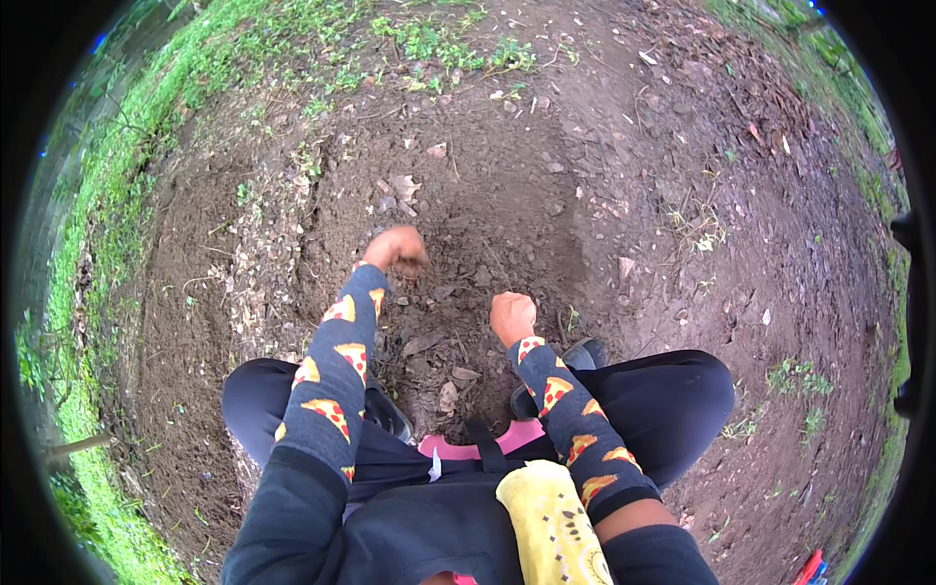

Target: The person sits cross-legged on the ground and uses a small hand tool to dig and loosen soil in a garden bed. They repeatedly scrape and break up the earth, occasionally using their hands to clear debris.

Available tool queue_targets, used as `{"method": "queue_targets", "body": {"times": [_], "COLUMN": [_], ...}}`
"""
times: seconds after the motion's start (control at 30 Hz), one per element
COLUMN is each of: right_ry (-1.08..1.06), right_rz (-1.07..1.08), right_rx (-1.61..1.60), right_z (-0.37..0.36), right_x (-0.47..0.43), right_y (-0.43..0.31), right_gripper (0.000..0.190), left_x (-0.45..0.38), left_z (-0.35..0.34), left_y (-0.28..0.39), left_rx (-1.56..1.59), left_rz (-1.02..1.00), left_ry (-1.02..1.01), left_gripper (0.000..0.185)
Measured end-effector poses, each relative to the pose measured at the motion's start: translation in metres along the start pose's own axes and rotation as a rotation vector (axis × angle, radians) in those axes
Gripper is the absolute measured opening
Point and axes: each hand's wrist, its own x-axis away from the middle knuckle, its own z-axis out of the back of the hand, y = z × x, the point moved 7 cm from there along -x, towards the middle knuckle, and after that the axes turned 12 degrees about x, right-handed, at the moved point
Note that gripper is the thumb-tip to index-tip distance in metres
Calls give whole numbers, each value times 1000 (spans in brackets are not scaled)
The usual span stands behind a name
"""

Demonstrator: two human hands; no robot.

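Observation:
My left hand (399,251) hangs over bare brown soil (468,219), its fingers curled and blurred; whether it holds anything cannot be told. To the right and nearer my body, my right hand (512,317) is a closed fist with its back to the camera, and its inside is hidden. Dark sleeves with a pizza print cover both forearms. Between my feet lie dry leaves (448,396) and loose dirt. A yellow patterned cloth (553,523) lies against my body beside the right arm. Part of a pink item with a black strap (485,444) shows between my thighs.
My dark shoes (583,355) rest on the ground either side of the leaves. Green weeds (439,47) grow beyond the soil, with grass (95,190) along the left. Leaf litter (738,80) covers the upper right. A red and blue object (810,570) lies at the lower right.

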Motion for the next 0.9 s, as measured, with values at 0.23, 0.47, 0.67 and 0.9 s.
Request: {"method": "queue_targets", "body": {"times": [0.23,0.47,0.67,0.9], "right_ry": [176,-44,2,-71], "right_rz": [-96,-46,-110,-27], "right_rx": [-378,-576,-662,-178], "right_z": [-41,-46,70,68], "right_x": [36,28,5,21], "right_y": [35,51,92,24], "right_gripper": [20,31,41,26], "left_x": [119,85,11,-15], "left_z": [118,64,-29,-86], "left_y": [129,31,-136,-179], "left_rx": [1103,1094,645,293], "left_rz": [-823,-594,-26,147], "left_ry": [529,664,941,826], "left_gripper": [65,60,52,53]}}
